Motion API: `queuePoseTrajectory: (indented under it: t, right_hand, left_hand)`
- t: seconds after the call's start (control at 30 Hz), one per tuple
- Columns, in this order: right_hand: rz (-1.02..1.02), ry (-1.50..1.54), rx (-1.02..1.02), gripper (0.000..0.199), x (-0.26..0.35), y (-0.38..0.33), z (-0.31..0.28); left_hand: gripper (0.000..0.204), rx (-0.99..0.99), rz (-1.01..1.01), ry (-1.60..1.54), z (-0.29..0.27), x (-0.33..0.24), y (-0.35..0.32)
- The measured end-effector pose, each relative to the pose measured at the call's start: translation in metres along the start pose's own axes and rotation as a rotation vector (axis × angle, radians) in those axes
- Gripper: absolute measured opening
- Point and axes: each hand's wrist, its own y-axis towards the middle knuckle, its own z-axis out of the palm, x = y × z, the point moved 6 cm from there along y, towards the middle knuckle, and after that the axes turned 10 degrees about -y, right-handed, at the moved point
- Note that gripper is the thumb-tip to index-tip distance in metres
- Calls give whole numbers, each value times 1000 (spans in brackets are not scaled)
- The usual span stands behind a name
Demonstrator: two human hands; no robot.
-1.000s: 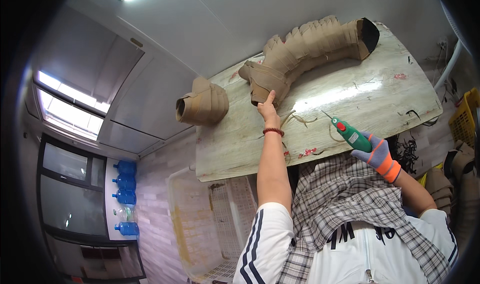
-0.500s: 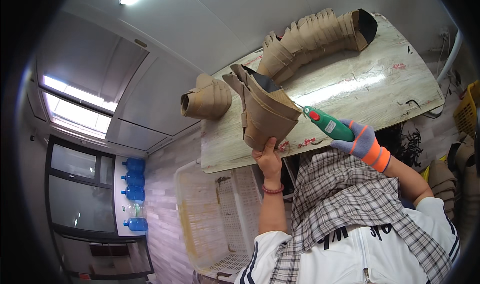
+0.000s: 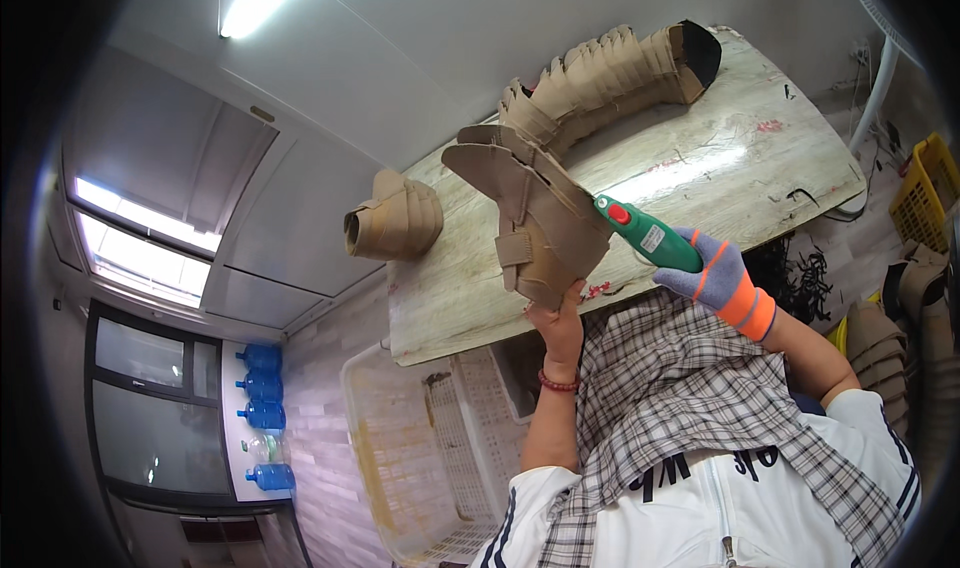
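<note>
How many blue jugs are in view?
4, in a column at picture left: top blue jug, second blue jug, third blue jug, then, below a clear jug, bottom blue jug.

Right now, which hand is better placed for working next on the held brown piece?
Probably the right hand: it holds the green tool near the brown piece, which the left hand grips.

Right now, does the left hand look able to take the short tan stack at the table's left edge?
Probably not at once: the left hand holds a tan piece. Were it free, the way to the short tan stack looks open, with nothing else between them.
</note>
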Motion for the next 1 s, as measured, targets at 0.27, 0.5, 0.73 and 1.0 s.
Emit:
queuePoseTrajectory:
  t: [0.27, 0.5, 0.73, 1.0]
  right_hand:
    - [111, 58, 0, 47, 9, 13, -13]
    - [108, 102, -62, 43, 3, 30, -28]
    - [-185, -428, -154, 57, -45, 12, -56]
    - [-394, -679, -24, 60, -36, -1, -46]
  left_hand:
    - [12, 215, 141, 239, 19, -4, -6]
    - [28, 153, -32, 52, -3, 19, -16]
    - [39, 8, -440, -476, -44, -42, 54]
    - [36, -161, -836, -1221, -75, 3, 53]
